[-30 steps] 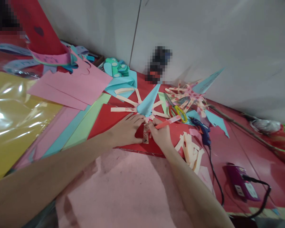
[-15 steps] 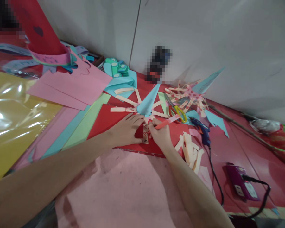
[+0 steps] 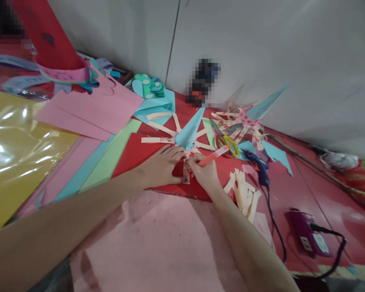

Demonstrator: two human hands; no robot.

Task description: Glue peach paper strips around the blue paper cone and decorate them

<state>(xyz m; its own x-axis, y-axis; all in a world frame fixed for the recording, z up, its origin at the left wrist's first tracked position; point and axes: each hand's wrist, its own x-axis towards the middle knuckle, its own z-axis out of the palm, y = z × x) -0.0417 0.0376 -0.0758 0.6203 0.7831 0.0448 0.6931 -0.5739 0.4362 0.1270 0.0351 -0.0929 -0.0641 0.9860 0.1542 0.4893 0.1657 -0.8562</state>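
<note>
My left hand [image 3: 160, 167] lies flat, fingers stretched out, on a red sheet [image 3: 134, 156], its fingertips pressing a cream paper strip [image 3: 186, 173]. My right hand [image 3: 204, 173] is closed round a red pen [image 3: 213, 156], whose tip meets that strip. Small red hearts show on the strip. Just beyond my fingers lies a star of cream strips [image 3: 162, 129] with a blue paper cone [image 3: 190, 129] at its middle.
A pile of cut cream strips [image 3: 245, 194] lies right of my hand. Scissors [image 3: 228, 145], a blue glue gun [image 3: 261, 170] with its cord and a purple power strip [image 3: 308, 235] lie to the right. Pink [image 3: 91, 109], green and yellow sheets [image 3: 15, 158] cover the left.
</note>
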